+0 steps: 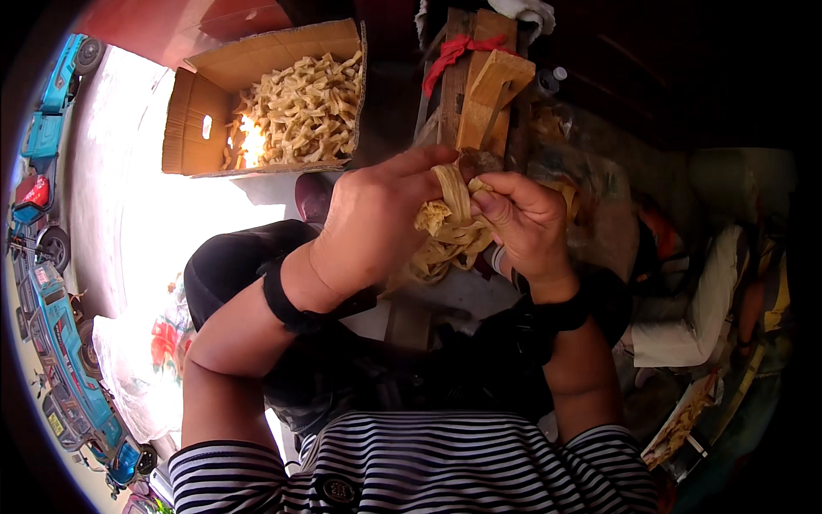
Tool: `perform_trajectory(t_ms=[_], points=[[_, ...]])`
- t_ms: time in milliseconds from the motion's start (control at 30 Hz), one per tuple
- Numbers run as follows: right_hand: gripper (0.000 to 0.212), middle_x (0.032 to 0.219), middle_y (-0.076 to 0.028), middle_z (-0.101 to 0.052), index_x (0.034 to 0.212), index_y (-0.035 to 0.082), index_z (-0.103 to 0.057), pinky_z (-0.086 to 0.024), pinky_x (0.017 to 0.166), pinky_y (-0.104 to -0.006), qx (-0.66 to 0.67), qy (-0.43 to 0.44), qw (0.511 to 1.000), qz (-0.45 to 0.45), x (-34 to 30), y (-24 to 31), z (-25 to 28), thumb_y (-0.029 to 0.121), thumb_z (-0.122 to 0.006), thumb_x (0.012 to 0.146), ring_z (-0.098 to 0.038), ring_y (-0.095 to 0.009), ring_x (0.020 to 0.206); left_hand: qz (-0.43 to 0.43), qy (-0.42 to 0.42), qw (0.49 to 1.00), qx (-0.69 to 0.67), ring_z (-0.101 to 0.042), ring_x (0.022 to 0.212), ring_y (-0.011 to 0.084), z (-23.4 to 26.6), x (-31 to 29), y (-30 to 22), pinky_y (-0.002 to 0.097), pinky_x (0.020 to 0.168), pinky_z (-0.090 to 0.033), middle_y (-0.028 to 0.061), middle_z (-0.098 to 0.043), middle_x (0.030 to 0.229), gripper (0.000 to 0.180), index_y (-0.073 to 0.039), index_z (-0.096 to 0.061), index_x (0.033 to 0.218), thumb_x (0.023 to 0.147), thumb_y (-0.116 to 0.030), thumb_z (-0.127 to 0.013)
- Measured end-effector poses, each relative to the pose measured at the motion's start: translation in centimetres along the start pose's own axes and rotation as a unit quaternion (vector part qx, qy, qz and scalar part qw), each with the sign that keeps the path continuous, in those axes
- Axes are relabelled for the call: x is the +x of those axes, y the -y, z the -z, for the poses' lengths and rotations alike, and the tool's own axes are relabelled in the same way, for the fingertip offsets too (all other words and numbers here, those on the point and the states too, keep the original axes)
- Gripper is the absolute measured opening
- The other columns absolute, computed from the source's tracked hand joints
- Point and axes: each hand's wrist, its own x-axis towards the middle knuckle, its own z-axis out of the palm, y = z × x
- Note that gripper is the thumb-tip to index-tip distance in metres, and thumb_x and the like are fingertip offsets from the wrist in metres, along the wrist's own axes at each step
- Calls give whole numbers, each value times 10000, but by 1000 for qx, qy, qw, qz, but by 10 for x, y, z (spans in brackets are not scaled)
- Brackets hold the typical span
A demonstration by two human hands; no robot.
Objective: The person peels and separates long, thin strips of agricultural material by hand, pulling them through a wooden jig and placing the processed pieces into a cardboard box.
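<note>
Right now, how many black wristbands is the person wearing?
2. One black wristband circles the wrist of the left hand; the second black wristband circles that of the right hand. No others show.

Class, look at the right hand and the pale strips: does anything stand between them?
Nothing visible does: the right hand pinches the pale strips directly. The left hand is at their left side, not in between.

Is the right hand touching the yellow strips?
Touching: in the head view, the right hand pinches the yellow strips between thumb and finger.
</note>
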Motion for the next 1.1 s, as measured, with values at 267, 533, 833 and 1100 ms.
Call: perform_trajectory(t_ms=[267,533,833,1100], points=[[242,650,-110,-587,821,-7,-591,-441,523,-319,-218,114,969,-25,1,-10,3,219,-581,907,-588,-188,561,-7,85,996,14,-660,907,274,-2,-5,-1,322,719,-547,148,-614,1148,259,44,-661,901,643,73,-655],[363,685,17,-533,840,7,-593,-361,479,-234,236,85,935,-250,-10,-1,16,320,-477,982,-448,-51,533,144,-59,947,-282,-616,849,117,27,11,-7,248,744,-497,90,-660,1023,118,25,-676,907,865,-76,-633],[300,636,57,-501,792,18,-619,-303,490,-178,177,59,943,-277,-3,1,13,282,-587,930,-378,-9,545,279,37,865,-416,-580,721,100,4,9,2,227,666,-476,28,-622,834,268,-9,-587,996,787,-115,-716],[190,755,0,-629,883,-10,-628,-435,609,-179,-74,-136,982,-109,13,-8,41,175,-670,876,-533,-29,688,241,-37,886,-393,-570,699,75,-15,37,14,217,631,-464,13,-615,791,143,-17,-600,938,835,-102,-652]])
